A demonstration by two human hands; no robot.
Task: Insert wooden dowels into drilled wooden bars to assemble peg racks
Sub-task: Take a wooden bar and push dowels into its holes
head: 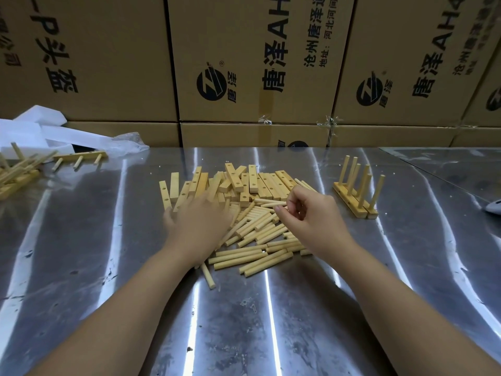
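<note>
Left hand (199,221), blurred, lies palm down with fingers spread flat on the pile where bars (244,183) meet dowels (257,240), mid-way across the steel worktop (244,321). Right hand (311,213) hovers over the right side of the dowels, fingers curled in toward the thumb; whether they pinch a dowel cannot be told. Bars with drilled holes are heaped on the far side of the pile, loose dowels on the near side. Two finished racks (357,196) stand to the right, pegs up. Another rack (81,156) lies at the far left, beside white foam (32,131). Cardboard boxes (244,63) line the far edge.
</note>
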